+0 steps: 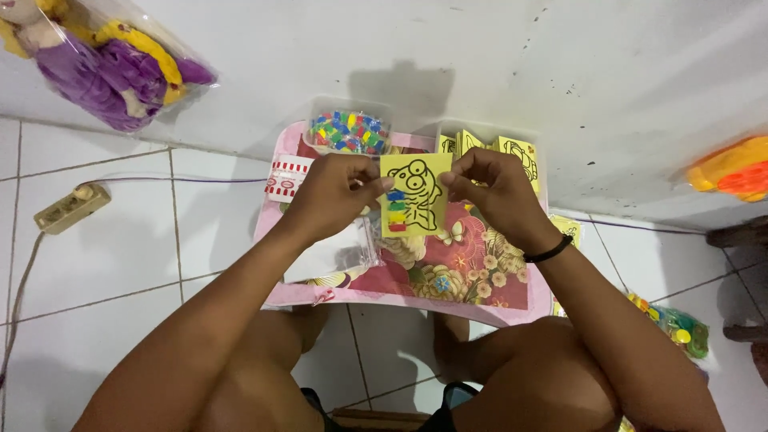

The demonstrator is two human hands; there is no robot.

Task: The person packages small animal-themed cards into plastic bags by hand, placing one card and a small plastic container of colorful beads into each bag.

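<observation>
A white tiled floor (104,264) meets a white wall (480,56) at the top of the view. Against the wall stands a low pink counter (512,308) with a flowered top, and the person sits in front of it with bare knees at either side.

In the top left corner lies a purple and yellow doll (104,60) in a clear bag. At the right edge sits an orange toy (732,172). A beige power strip (70,208) lies on the floor at the left, its cord running off along the tiles.

On the counter's far edge stands a clear tub of small coloured pieces (348,132), and beside it a clear box holding more yellow cards (516,152). A flat clear bag (332,256) lies on the counter under the left forearm, and a red and white striped label (286,176) sits at the counter's left corner.

The left hand (328,192) and right hand (492,188) hold a yellow card (414,196) above the counter, between them. The card is upright, printed with a black outline cartoon and a column of small colour patches down its left side. The left fingers (374,186) pinch its left edge and the right fingers (450,180) pinch its right edge, both closed on it. A black band (550,252) circles the right wrist.
</observation>
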